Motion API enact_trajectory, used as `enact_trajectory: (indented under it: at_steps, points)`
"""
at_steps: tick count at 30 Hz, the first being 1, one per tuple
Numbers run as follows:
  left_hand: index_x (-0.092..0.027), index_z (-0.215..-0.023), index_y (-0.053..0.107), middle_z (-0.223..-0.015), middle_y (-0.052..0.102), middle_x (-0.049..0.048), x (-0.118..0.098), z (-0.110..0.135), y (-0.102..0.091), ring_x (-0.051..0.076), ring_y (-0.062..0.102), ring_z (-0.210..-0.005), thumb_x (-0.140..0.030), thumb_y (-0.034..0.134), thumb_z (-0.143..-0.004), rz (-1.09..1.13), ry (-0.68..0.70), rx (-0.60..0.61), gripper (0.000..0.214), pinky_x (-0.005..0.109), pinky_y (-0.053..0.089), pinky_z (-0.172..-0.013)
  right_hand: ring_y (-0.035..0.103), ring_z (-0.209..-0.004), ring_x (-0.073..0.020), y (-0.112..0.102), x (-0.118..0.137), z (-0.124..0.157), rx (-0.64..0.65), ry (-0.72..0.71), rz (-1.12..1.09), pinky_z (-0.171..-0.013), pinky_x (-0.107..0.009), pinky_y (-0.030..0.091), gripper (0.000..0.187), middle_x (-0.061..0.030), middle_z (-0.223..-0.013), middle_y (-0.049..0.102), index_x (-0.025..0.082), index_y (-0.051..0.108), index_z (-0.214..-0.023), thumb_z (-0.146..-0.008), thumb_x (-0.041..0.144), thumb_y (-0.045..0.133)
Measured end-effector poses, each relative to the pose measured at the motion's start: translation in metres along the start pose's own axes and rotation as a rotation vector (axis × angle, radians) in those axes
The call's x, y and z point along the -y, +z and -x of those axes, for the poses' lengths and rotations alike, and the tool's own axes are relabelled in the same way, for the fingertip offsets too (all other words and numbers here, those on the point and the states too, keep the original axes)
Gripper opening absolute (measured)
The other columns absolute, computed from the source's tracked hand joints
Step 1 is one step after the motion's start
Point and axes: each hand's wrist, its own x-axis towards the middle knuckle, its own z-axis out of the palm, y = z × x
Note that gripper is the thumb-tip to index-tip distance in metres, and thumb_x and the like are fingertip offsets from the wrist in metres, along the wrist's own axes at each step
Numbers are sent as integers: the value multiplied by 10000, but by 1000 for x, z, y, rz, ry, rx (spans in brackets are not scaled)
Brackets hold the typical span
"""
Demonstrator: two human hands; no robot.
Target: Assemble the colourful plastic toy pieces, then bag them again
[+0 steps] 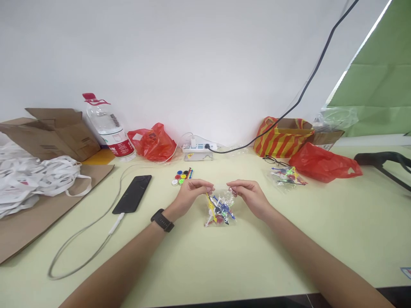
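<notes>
Between my hands is a clear plastic bag (pixel 221 211) with small colored plastic arrows and round pieces inside. My left hand (pixel 192 192) pinches its upper left corner, and my right hand (pixel 252 196) pinches the upper right corner. Just beyond my left hand lies a small group of colored round discs (pixel 180 177) with a few thin arrows (pixel 190 172) beside them. Farther right, a second clear bag of similar colored pieces (pixel 287 175) rests on the table.
A black phone (pixel 133 194) on a charging cable lies left. Behind stand a large bottle (pixel 109 128), red plastic bag (pixel 152 143) and power strip (pixel 199 148). White straps (pixel 41 179) and a cardboard box (pixel 58 137) are far left; a striped bag (pixel 278 139) and glasses (pixel 274 161) are right.
</notes>
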Motion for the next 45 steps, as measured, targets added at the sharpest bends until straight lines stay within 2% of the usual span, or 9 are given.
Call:
enact_trajectory:
  at_steps: [6,9,12,18,23,30,33,37,45]
  points:
    - [-150,-884,801,-868,781,76,5,1,6,173,707,-788,-319,898,-724,-45,36,-28,252,280,571,-760,564,-715,-160,3,6,3,21,-47,109,-699,-315,459,185,-25,-775,673,199,798,-912,-800,346,793]
    - [-152,-969,798,-903,785,79,3,2,10,179,714,-807,-329,897,-729,-52,55,-5,314,287,576,-771,550,-693,-153,8,9,6,61,-8,165,-652,-297,443,285,-24,-805,679,196,776,-986,-800,409,811]
    - [-150,-1016,795,-925,786,84,0,3,13,186,715,-835,-347,875,-758,-94,55,16,334,284,570,-776,542,-688,-152,12,8,7,95,21,196,-644,-296,432,285,-37,-799,699,178,789,-915,-815,444,797]
    - [-146,-940,786,-866,775,73,-2,2,14,184,715,-792,-357,859,-769,-63,33,28,281,287,570,-751,564,-723,-159,7,4,5,18,13,169,-682,-304,454,281,-42,-830,718,202,829,-977,-786,409,820]
    - [-154,-897,812,-865,792,81,-2,3,13,204,732,-834,-295,861,-748,-18,19,-56,211,293,569,-777,577,-809,-173,4,1,4,53,-12,119,-744,-316,459,269,-38,-867,679,242,839,-1038,-817,384,780]
    - [-144,-881,819,-884,802,100,-1,3,11,203,735,-829,-330,857,-764,-16,2,-34,223,290,572,-779,591,-824,-190,3,2,5,76,-62,165,-742,-331,462,204,-56,-895,680,250,850,-978,-831,329,733]
    - [-144,-939,799,-857,791,86,0,3,11,197,735,-806,-342,883,-740,-22,25,-42,293,294,583,-770,602,-823,-202,5,6,6,106,-119,243,-731,-337,471,193,-63,-881,685,243,845,-941,-843,354,721]
    - [-145,-1022,776,-860,776,79,0,5,14,195,737,-811,-351,891,-736,-55,67,-22,371,300,593,-779,616,-782,-191,9,9,8,123,-83,257,-729,-326,486,296,-51,-870,707,221,801,-1059,-847,422,752]
    - [-148,-1025,780,-795,759,61,-8,5,14,175,704,-740,-371,878,-746,-82,43,-22,370,294,572,-745,638,-766,-202,9,11,7,145,-41,355,-725,-322,493,310,-52,-822,748,191,773,-851,-860,498,734]
